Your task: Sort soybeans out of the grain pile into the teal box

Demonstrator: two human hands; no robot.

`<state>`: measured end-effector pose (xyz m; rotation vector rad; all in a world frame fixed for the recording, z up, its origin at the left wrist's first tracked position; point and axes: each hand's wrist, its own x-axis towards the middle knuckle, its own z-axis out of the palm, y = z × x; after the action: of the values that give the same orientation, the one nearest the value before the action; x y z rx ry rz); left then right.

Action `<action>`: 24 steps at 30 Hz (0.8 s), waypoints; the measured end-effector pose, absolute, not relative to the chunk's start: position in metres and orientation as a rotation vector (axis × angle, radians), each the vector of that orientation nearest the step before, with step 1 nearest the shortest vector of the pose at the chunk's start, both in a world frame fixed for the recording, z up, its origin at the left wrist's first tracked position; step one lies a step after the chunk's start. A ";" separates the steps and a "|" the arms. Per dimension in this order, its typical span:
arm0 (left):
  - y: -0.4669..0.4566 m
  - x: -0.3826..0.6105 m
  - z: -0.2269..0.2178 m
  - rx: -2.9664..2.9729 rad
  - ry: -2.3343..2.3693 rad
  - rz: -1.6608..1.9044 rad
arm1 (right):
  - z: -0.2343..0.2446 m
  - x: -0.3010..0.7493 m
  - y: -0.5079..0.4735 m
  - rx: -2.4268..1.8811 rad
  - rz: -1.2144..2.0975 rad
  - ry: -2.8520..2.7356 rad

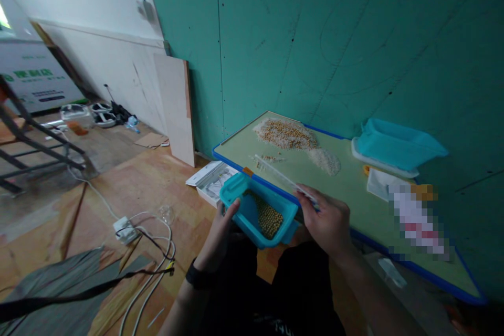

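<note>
My left hand (pixel 223 226) grips the near left end of a turquoise plastic container (pixel 240 215), its thumb over the rim. Yellowish round beans (pixel 270 220), probably soybeans, lie inside toward the right. My right hand (pixel 326 218) is closed around one end of a thin, straight white strip (pixel 277 172). The strip's far end reaches over the table near a few scattered beans (pixel 271 158). Behind it, a larger heap of beans mixed with white rice-like grains (pixel 289 134) spreads on the pale green tabletop (pixel 350 189). A smaller patch of white grains (pixel 325 160) adjoins the heap.
Another turquoise container (pixel 401 139) stands on a white lid at the table's back right, near a partly blurred packet (pixel 417 220). A green wall (pixel 268 37) backs the table. An open white box (pixel 214 181), cables and a power strip (pixel 125 230) lie on the floor.
</note>
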<state>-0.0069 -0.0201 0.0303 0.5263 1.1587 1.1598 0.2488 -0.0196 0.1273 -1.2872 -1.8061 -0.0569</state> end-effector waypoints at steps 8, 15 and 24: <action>-0.004 -0.046 0.042 0.712 1.271 1.098 | 0.139 0.256 0.061 -1.479 -0.106 -1.765; 0.008 -0.057 0.045 0.767 1.245 1.046 | 0.141 0.250 0.068 -1.573 -0.068 -1.824; 0.015 -0.059 0.049 0.784 1.265 1.033 | 0.137 0.246 0.065 -1.486 0.043 -1.777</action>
<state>-0.0586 0.0146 0.0492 0.7841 1.2652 1.0333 0.2462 0.0653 0.1368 -1.4864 -1.7771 0.0429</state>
